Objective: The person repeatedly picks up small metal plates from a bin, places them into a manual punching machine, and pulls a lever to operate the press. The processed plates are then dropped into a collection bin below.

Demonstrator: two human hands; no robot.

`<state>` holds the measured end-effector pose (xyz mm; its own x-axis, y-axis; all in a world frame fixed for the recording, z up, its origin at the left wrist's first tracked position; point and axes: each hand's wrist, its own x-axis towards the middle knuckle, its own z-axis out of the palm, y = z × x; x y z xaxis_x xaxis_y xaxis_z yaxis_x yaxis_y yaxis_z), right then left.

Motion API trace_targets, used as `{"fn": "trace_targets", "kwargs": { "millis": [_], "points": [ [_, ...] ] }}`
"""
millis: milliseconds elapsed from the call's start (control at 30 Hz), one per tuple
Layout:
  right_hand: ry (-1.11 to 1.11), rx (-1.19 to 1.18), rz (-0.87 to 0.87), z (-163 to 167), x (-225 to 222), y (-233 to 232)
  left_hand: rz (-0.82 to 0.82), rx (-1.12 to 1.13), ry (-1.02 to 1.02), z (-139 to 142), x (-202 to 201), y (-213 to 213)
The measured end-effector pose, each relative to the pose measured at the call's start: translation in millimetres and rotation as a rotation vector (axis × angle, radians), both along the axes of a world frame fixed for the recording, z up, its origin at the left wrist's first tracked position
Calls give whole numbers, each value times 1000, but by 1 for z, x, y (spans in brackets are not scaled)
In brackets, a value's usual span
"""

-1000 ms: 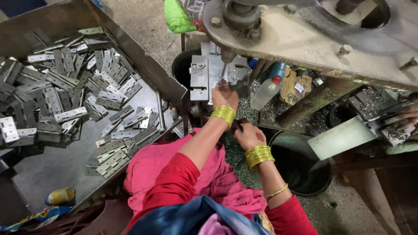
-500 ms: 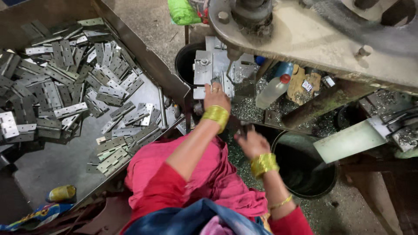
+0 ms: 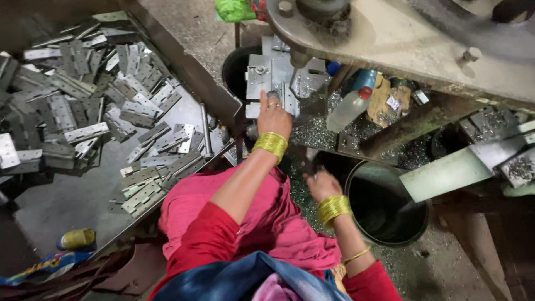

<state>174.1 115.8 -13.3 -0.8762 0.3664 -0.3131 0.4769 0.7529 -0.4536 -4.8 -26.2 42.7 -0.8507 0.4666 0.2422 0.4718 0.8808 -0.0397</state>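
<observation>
My left hand [image 3: 273, 115], with gold bangles at the wrist, reaches up to the grey metal fixture [image 3: 262, 72] under the press head [image 3: 323, 11]. Its fingertips pinch a small metal plate [image 3: 271, 96] against the fixture. My right hand [image 3: 322, 184], also bangled and blurred, hangs lower over my pink-clad lap [image 3: 267, 223], beside the black bucket [image 3: 384, 203]. Its fingers are curled, and whether they hold anything is unclear.
A large metal tray [image 3: 67, 200] on the left holds a heap of several grey hinges [image 3: 83, 106]. A plastic bottle with a red cap [image 3: 348, 106] lies among metal shavings by the fixture. A second dark bucket [image 3: 237, 67] stands behind the fixture. A yellow can [image 3: 77, 238] rests on the tray.
My right hand has dropped down and away from my left hand, towards my lap. My left hand has stayed up at the fixture. The camera has shifted slightly.
</observation>
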Motion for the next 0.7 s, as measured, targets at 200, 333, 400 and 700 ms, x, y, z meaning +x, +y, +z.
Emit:
{"fn": "trace_targets", "kwargs": {
  "millis": [200, 333, 400, 700],
  "points": [
    [41, 39, -49, -19, 12, -13, -7, -29, 14, -10, 2, 1],
    [70, 30, -28, -33, 13, -7, 27, 0, 131, -13, -9, -7],
    [8, 28, -27, -34, 4, 5, -14, -86, 22, -8, -21, -2],
    [124, 82, -14, -45, 4, 2, 50, 212, 151, -13, -37, 8]
  ]
}}
